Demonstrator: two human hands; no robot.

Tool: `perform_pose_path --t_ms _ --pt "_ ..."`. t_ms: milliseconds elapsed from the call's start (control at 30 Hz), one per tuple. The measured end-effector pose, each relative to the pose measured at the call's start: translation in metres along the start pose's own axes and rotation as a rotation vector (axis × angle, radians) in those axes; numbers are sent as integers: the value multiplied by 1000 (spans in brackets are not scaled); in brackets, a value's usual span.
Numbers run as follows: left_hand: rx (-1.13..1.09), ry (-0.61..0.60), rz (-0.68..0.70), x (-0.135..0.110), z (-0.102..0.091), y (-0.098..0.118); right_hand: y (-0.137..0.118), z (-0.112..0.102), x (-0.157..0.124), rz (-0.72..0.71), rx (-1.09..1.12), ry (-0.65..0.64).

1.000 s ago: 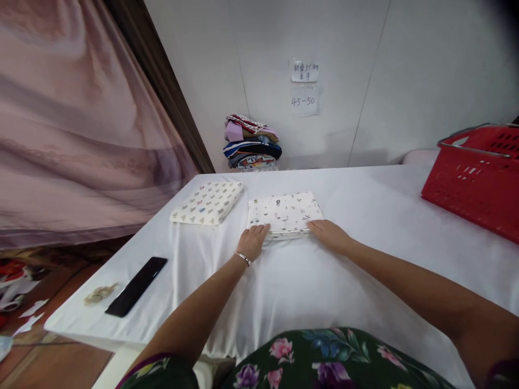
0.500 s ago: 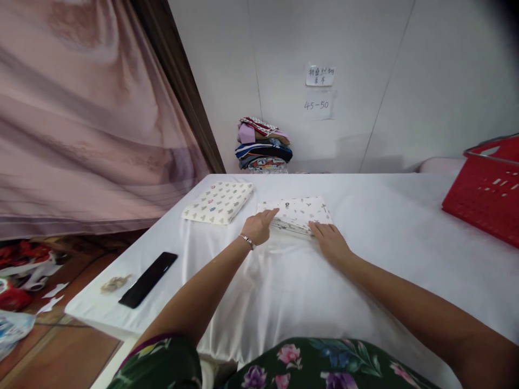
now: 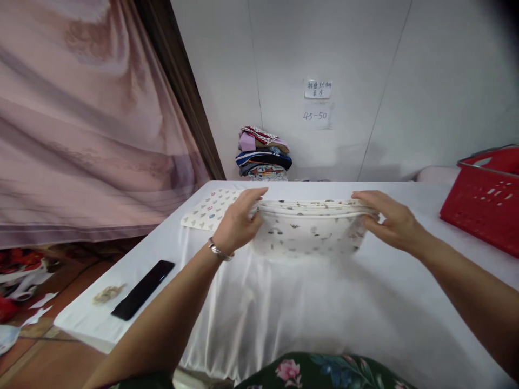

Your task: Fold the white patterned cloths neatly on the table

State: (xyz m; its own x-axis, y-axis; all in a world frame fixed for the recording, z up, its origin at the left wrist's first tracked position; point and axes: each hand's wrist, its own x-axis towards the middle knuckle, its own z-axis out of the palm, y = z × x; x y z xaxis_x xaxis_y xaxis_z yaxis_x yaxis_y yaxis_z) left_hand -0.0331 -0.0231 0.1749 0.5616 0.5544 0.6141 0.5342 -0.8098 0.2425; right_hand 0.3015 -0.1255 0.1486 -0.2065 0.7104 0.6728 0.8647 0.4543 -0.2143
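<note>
A folded white cloth with small dark prints (image 3: 310,232) is lifted off the white-covered table (image 3: 308,302), sagging in the middle. My left hand (image 3: 239,221) grips its left end with fingers curled over the top edge. My right hand (image 3: 391,219) grips its right end the same way. Behind my left hand a second folded cloth, cream with small heart prints (image 3: 205,209), lies flat on the table, partly hidden by the hand.
A black phone (image 3: 142,289) and a small tangled scrap (image 3: 106,294) lie near the table's left edge. A red plastic basket (image 3: 486,197) stands at the right. A stack of folded clothes (image 3: 263,154) sits against the back wall. A pink curtain (image 3: 89,119) hangs left.
Both hands slid from the near edge of the printed cloth to its two ends, closed on it and raised it off the table. The view shifted slightly.
</note>
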Motion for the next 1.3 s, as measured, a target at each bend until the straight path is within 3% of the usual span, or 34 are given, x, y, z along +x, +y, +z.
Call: perform_pose_path --t_ms 67,133,200,367,500,633,767,900,1000,1133,1300 --pt "-148 33 -72 0 -5 -1 -1 -16 3 59 122 19" --pt "-296 0 -172 -4 6 -10 7 -11 0 168 256 -2" --pt "-397 -82 -294 -11 32 -24 24 14 -7 297 403 -64" --pt "-408 -298 -652 -30 115 -60 71 106 -33 679 582 -185" --pt "-301 -317 -734 -36 155 -74 87 144 -42 830 572 -197" --pt "-193 -291 -598 -42 169 -83 94 149 -46 789 461 -253" --pt "28 -305 -499 -40 165 -77 84 143 -40 692 174 -356" --pt "213 -336 -227 -37 162 -45 44 141 -32 362 -33 -345" --pt "213 -448 -52 -43 170 -22 15 151 -37 156 -18 -482" --pt "201 -616 -103 -51 187 -19 7 163 -49 155 -52 -618" --pt "197 -657 -120 -51 191 -26 16 156 -47 186 -27 -654"
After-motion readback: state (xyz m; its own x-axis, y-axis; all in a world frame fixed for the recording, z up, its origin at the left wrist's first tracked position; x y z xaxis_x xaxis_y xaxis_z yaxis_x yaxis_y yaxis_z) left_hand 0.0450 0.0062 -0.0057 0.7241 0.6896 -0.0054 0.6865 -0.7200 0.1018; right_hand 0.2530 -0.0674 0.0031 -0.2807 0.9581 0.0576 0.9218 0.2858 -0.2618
